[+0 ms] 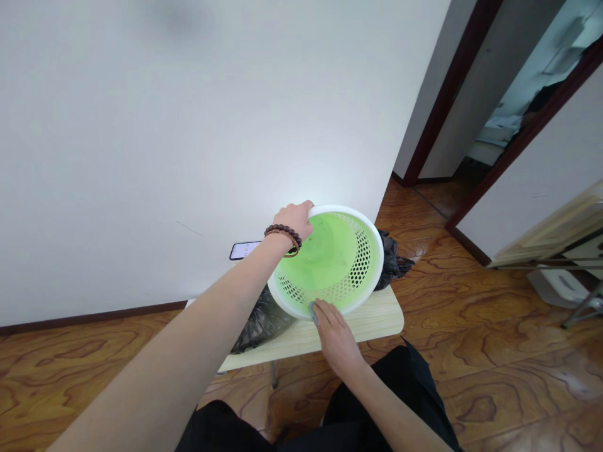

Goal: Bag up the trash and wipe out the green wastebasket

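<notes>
A round green plastic basket (pixel 325 251) with a white rim and a perforated wall is tilted above a small light-wood table (pixel 377 317). My left hand (pixel 296 221), with a beaded bracelet at the wrist, is closed on the basket's far left rim. At the near rim is my right hand (pixel 335 333), its fingers pressed together over the edge. Under those fingers a bit of a grey-blue cloth (pixel 313 311) shows; most of it is hidden. Some small dark specks lie on the basket's green bottom.
A black plastic bag (pixel 261 323) sits on the table left of the basket, another black bag (pixel 394 260) to its right. A phone (pixel 244 250) with a lit screen lies by the white wall (pixel 188 125). A doorway (pixel 471 113) opens at the right.
</notes>
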Tool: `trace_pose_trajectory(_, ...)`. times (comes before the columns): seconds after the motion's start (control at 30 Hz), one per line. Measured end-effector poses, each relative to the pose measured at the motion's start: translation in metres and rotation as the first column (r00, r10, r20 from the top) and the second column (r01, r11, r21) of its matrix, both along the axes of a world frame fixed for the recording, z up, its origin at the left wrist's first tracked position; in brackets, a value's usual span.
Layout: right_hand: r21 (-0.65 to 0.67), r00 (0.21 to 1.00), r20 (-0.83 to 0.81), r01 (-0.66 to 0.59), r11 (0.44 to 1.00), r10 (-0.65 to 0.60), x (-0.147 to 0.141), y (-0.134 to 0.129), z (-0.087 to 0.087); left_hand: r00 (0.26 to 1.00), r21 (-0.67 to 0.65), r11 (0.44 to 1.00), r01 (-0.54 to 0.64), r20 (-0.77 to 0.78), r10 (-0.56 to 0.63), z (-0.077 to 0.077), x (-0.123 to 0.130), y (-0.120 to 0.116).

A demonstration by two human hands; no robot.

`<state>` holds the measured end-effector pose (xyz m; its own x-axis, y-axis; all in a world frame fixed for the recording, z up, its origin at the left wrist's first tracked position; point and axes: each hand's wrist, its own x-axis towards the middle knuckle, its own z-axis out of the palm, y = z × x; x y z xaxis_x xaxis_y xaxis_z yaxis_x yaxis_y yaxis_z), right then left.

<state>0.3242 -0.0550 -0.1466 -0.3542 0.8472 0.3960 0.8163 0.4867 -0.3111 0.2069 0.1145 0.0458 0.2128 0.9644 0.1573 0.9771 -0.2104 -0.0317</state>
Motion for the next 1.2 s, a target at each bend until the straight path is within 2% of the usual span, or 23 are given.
trace_pose_trajectory(0.07, 0.038, 0.997, 0.071, -0.031, 0.999, 0.029, 0.026, 0.001, -0.002, 1.0, 0.005, 1.0, -0.002, -0.004, 0.002, -0.001, -0.001, 0.0)
trace_pose_trajectory(0.13, 0.071, 0.991, 0.131, -0.012, 0.997, 0.003, 0.05, 0.001, -0.003, 1.0, 0.005, 1.0, -0.009, 0.002, 0.009, -0.002, 0.001, 0.0)
trace_pose_trajectory(0.2, 0.084, 0.986, 0.157, 0.037, 0.996, -0.05, 0.059, 0.002, -0.003, 1.0, 0.0, 1.0, -0.022, 0.012, 0.022, -0.003, 0.004, 0.0)
trace_pose_trajectory(0.33, 0.047, 0.985, 0.128, 0.113, 0.993, -0.118, 0.035, 0.008, -0.003, 0.999, -0.002, 0.999, -0.039, 0.032, 0.039, -0.002, 0.006, 0.0)
trace_pose_trajectory(0.47, 0.05, 0.988, 0.117, 0.099, 0.994, -0.104, 0.015, 0.02, -0.01, 0.998, 0.002, 0.999, -0.044, 0.046, 0.044, -0.006, -0.002, -0.003)
trace_pose_trajectory(0.6, 0.095, 0.985, 0.161, 0.046, 0.994, -0.061, 0.022, 0.026, -0.015, 0.996, 0.026, 0.997, -0.074, 0.055, 0.072, -0.013, -0.014, -0.01)
trace_pose_trajectory(0.73, 0.129, 0.973, 0.224, 0.022, 0.991, -0.051, 0.033, 0.026, -0.009, 0.99, 0.02, 0.993, -0.119, 0.084, 0.117, -0.017, -0.027, -0.016)
trace_pose_trajectory(0.9, 0.134, 0.961, 0.277, -0.022, 0.991, -0.016, 0.039, 0.028, 0.0, 0.985, -0.056, 0.986, -0.159, 0.056, 0.162, -0.005, -0.029, -0.015)
trace_pose_trajectory(1.0, 0.131, 0.956, 0.294, -0.036, 0.991, -0.005, 0.039, 0.029, -0.002, 0.997, -0.023, 0.997, -0.075, 0.033, 0.076, 0.007, -0.015, -0.009)
trace_pose_trajectory(1.1, 0.11, 0.953, 0.304, -0.052, 0.993, 0.017, 0.04, 0.031, -0.006, 0.992, 0.027, 0.992, 0.122, 0.018, -0.123, 0.015, 0.003, 0.002)
trace_pose_trajectory(1.2, 0.055, 0.956, 0.291, -0.052, 0.997, 0.034, 0.043, 0.033, -0.006, 0.974, -0.059, 0.972, 0.226, 0.028, -0.225, 0.016, 0.014, 0.015)
